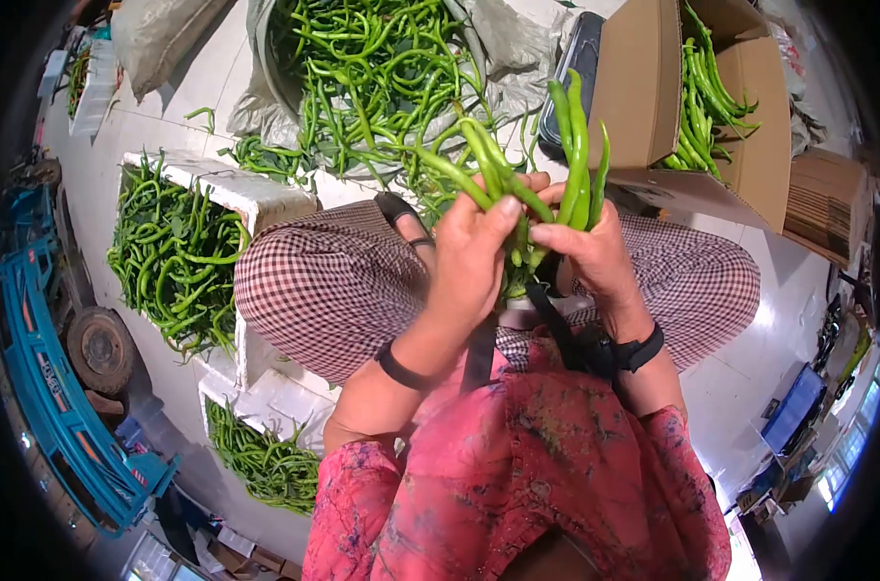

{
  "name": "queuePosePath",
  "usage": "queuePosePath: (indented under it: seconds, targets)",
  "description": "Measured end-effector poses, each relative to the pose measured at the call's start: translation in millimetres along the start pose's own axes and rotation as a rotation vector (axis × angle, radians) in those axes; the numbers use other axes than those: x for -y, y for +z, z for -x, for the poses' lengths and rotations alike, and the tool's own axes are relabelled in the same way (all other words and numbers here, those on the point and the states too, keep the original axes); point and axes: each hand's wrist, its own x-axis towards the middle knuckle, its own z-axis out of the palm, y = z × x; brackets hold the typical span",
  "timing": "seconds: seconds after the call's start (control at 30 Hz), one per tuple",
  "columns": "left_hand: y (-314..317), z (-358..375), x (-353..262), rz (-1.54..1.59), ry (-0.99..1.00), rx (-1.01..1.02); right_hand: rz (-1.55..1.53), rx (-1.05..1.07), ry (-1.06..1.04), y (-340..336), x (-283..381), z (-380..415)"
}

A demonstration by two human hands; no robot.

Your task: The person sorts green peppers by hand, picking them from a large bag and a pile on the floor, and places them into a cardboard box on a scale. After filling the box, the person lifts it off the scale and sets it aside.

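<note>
Both hands are close together above the lap. My left hand (pixel 474 247) is closed around a few green peppers (pixel 485 160), its thumb pressed on them. In my right hand (pixel 595 250) are several long green peppers (pixel 576 145) that point up and away, held under the thumb. More pepper ends show between and below the two hands. Just beyond the hands, a large heap of green peppers (pixel 382 77) spills out of an open sack (pixel 263 58) onto the floor.
An open cardboard box (pixel 638 87) with peppers stands at upper right, beside a dark case (pixel 580 77). White foam boxes (pixel 275 194) of peppers are at the left. A pale sack (pixel 164 39) is at upper left, a blue vehicle (pixel 62 378) at far left.
</note>
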Motion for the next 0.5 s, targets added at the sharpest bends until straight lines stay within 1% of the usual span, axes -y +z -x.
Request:
queuePosePath:
  seconds: [0.03,0.07,0.13,0.17,0.2,0.23,0.3,0.37,0.4,0.43,0.5]
  targets:
    - [-1,-2,1,0.13,-0.046,0.002,-0.084,-0.002,0.047,-2,-2,-1]
    - [-6,-5,4,0.13,-0.073,-0.021,-0.089,-0.006,0.055,-2,-2,-2]
    - [-3,-10,2,0.188,-0.137,-0.141,-0.289,-0.024,0.159,-1,3,-7]
    - [-13,-11,5,0.169,-0.145,-0.123,-0.4,-0.074,0.194,0,4,-8]
    - [-20,-12,2,0.152,-0.155,-0.105,-0.403,-0.081,0.195,-5,1,-9]
    - [-23,-15,2,0.266,-0.156,-0.089,-0.483,-0.07,0.204,-13,-5,-10]
    - [-27,-16,3,0.214,-0.142,-0.093,-0.599,-0.052,0.224,-19,-8,-9]
    - [-24,-16,6,0.178,-0.144,-0.092,-0.58,-0.05,0.262,-18,-9,-8]
    - [-16,-16,6,0.015,-0.146,-0.089,-0.559,-0.039,0.296,-13,-6,-8]
    - [-9,-16,9,-0.15,-0.146,-0.086,-0.461,0.04,0.255,-6,3,-7]
    - [-6,-14,15,-0.191,-0.16,-0.113,-0.467,0.062,0.232,1,6,-6]
